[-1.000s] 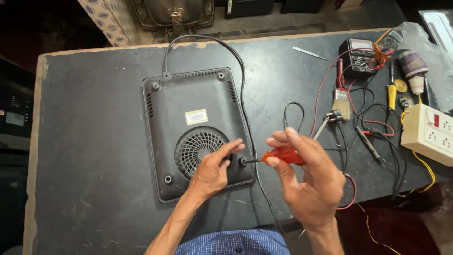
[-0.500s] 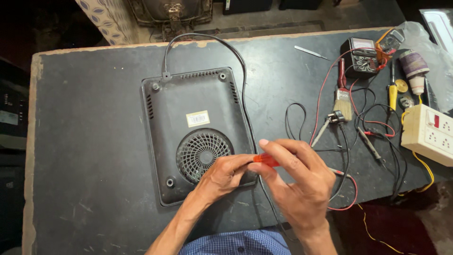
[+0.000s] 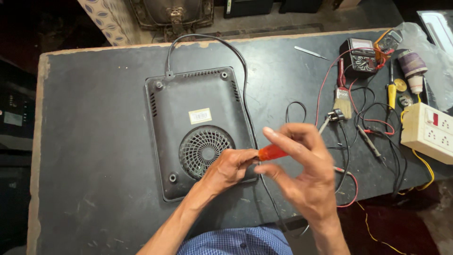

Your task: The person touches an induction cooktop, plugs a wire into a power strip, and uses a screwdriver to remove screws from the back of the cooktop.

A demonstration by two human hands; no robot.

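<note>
I see the dark desk (image 3: 94, 141) filling most of the view, its near edge at my body and its far edge by the floor clutter. Face down near the middle of it lies the black appliance (image 3: 198, 127), a flat rectangular casing with a round fan grille (image 3: 204, 150) toward its near end and a black power cord (image 3: 231, 52) looping off its far edge and running down its right side.

My left forearm comes up from the near edge, angled to the right, and my left hand (image 3: 226, 169) rests on the near right corner of the casing, just beside the grille. Its fingers are curled and pressed together around the tip end of the red-handled screwdriver (image 3: 272, 152); the shaft itself is hidden under them.

My right forearm rises from the near edge further right. My right hand (image 3: 302, 174) hovers above the desk, palm toward me, pinching the screwdriver's handle between thumb and forefinger, the other fingers loosely bent.

Toward the right edge lie a white power strip (image 3: 427, 132), a multimeter (image 3: 361, 59) with red and black leads, and a small paintbrush (image 3: 343, 101).
</note>
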